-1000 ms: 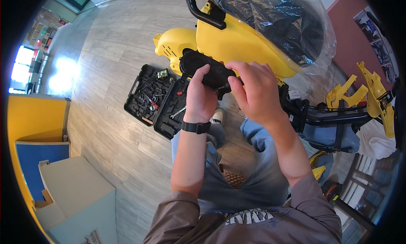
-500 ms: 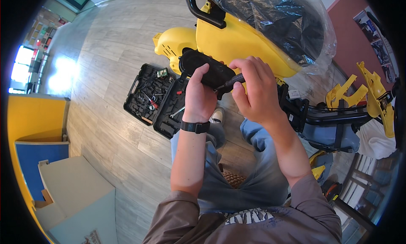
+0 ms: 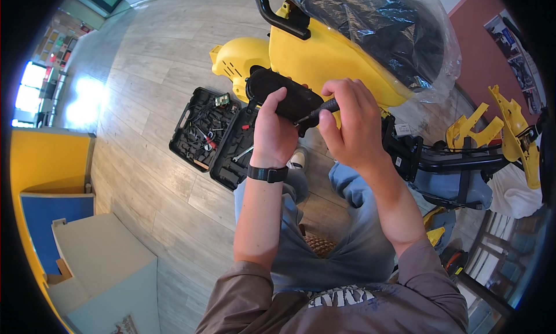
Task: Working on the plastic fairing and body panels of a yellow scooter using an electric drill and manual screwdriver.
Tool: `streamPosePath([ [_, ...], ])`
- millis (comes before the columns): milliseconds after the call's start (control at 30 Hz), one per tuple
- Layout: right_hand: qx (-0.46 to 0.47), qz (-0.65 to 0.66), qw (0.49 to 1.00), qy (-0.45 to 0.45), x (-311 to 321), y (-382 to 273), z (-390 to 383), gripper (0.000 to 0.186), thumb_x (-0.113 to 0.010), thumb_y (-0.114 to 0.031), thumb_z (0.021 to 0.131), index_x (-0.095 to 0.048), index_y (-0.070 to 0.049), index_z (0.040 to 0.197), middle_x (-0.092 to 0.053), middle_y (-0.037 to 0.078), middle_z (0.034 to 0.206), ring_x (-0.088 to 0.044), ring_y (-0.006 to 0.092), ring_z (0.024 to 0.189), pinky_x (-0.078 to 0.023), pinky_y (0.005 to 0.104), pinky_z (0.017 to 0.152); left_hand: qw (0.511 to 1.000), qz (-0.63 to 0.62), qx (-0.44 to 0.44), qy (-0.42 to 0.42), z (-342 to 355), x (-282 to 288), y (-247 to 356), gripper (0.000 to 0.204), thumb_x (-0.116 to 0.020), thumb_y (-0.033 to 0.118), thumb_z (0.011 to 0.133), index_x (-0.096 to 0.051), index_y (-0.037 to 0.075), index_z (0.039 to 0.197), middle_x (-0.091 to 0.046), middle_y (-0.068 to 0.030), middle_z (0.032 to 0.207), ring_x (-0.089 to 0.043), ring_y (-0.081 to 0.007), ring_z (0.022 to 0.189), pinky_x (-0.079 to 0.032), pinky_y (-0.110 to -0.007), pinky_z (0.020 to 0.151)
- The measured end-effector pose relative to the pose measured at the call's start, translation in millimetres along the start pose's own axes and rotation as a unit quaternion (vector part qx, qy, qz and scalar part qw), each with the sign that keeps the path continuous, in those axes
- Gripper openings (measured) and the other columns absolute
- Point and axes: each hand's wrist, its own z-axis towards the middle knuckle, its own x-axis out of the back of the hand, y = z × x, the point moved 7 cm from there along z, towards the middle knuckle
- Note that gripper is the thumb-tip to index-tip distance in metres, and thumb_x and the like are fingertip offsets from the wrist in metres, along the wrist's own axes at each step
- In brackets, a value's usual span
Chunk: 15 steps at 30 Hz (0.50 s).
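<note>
A black, rounded plastic housing (image 3: 289, 93) rests in my left hand (image 3: 274, 131), gripped with the thumb over its face and the fingers beneath, mostly hidden. My right hand (image 3: 353, 122) pinches the dark handle of a screwdriver (image 3: 328, 106) between thumb and fingers. Its thin shaft slants down and left, the tip meeting the housing's lower edge close to my left palm. Whether a screw sits under the tip is too small to tell. Just beyond the housing stands a large yellow plastic body (image 3: 324, 56), partly covered by it.
On the floor to the left lies an open black tool case (image 3: 200, 128) with tools and a wrench (image 3: 243, 154). Clear plastic wrap (image 3: 399, 33) covers the yellow body's dark top. At right are yellow plastic parts (image 3: 512, 131) and a black frame (image 3: 457, 163). A pale cabinet (image 3: 110, 258) stands lower left.
The screwdriver handle has turned slightly and shifted a little up and right with my right fingers. My left hand and the housing have hardly moved.
</note>
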Motion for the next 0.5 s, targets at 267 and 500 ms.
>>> streamPosePath([
  [267, -0.029, 0.022, 0.999, -0.013, -4, 6, -4, 0.021, -0.062, -0.015, 0.083, -0.055, -0.006, 0.101, -0.063, 0.008, 0.086, -0.061, 0.0301, 0.076, -0.044, 0.0412, 0.066, 1.0, -0.005, 0.018, -0.005, -1, -1, -2, 0.03, -0.054, 0.025, 0.096, -0.057, 0.009, 0.121, -0.066, -0.0061, 0.113, -0.062, -0.0216, 0.107, -0.047, -0.04, 0.096],
  [500, -0.016, 0.018, 1.0, -0.007, -4, 2, -3, 0.019, -0.065, -0.018, 0.086, -0.056, -0.008, 0.1, -0.062, 0.005, 0.078, -0.06, 0.0271, 0.068, -0.043, 0.0382, 0.064, 1.0, -0.011, 0.008, -0.002, 2, 4, -1, 0.031, -0.053, 0.025, 0.097, -0.056, 0.008, 0.122, -0.066, -0.0069, 0.113, -0.062, -0.0223, 0.108, -0.047, -0.04, 0.097],
])
